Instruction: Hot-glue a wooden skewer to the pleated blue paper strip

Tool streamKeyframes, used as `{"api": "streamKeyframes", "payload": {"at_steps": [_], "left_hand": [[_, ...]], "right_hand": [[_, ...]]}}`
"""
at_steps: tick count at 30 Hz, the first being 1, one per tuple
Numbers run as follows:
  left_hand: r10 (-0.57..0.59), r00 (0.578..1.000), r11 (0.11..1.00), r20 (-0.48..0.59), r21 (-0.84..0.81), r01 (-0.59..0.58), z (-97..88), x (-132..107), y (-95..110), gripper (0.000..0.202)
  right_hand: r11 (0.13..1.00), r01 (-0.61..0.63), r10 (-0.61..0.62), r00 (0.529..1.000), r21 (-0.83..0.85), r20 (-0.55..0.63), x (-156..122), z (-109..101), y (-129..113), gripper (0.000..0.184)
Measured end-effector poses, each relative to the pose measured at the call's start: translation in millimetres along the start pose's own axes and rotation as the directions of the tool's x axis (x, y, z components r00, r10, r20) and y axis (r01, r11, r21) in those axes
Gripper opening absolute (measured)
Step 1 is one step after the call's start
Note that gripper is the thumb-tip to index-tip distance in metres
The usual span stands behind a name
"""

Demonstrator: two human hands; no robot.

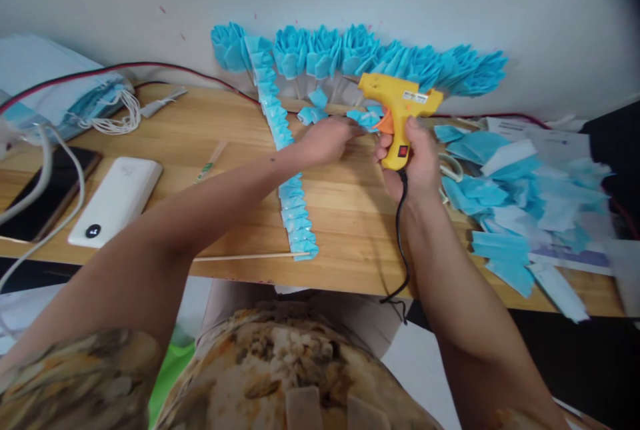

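Note:
My right hand (417, 157) is closed round the handle of a yellow hot glue gun (400, 100), its nozzle pointing left and its black cord hanging down. My left hand (333, 140) reaches to just below the nozzle with its fingers curled together; what they hold, if anything, is hidden. Small blue crepe paper pieces (367, 118) lie beside its fingertips, and another blue scrap (313, 110) sits behind it. Under my left forearm runs a long pleated blue paper strip (295, 207). A thin wooden stick (250, 257) touches the strip's near end.
Blue paper flowers (360, 50) on sticks line the wall. Blue paper scraps (520, 177) are heaped at right. A white power bank (117, 197), a dark phone (50, 197) and bundled white cord (120, 113) occupy the left. A red-black cable (190, 70) crosses the back of the wooden table (350, 237).

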State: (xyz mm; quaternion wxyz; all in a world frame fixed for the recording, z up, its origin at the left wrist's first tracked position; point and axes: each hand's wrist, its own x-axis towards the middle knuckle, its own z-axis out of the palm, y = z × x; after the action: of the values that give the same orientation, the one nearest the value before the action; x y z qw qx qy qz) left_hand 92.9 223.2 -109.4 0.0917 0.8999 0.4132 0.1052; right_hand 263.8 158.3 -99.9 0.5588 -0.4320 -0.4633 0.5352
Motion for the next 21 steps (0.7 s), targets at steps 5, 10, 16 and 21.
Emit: {"api": "streamKeyframes", "payload": {"at_steps": [5,10,16,21], "left_hand": [[-0.314,0.944,0.945,-0.104,0.058,0.321,-18.9,6.8,-22.5,0.041],[-0.534,0.83,0.833,-0.162,0.069,0.55,-25.7,5.2,-50.7,0.033],[-0.572,0.806,0.812,-0.154,0.033,0.583,-19.0,18.3,-58.3,0.039],[-0.557,0.812,0.826,-0.175,-0.018,0.563,-17.2,23.3,-57.3,0.045]], "right_hand": [[0.998,0.022,-0.023,1.0,-0.065,-0.017,1.2,-3.5,0.4,0.042],[0.999,0.03,-0.03,1.0,0.045,-0.008,-0.7,0.1,-1.5,0.04],[0.99,0.085,-0.076,0.993,0.113,-0.089,1.3,7.5,1.2,0.047],[0.988,0.067,-0.055,0.995,0.136,-0.087,1.3,8.3,0.3,0.048]]}}
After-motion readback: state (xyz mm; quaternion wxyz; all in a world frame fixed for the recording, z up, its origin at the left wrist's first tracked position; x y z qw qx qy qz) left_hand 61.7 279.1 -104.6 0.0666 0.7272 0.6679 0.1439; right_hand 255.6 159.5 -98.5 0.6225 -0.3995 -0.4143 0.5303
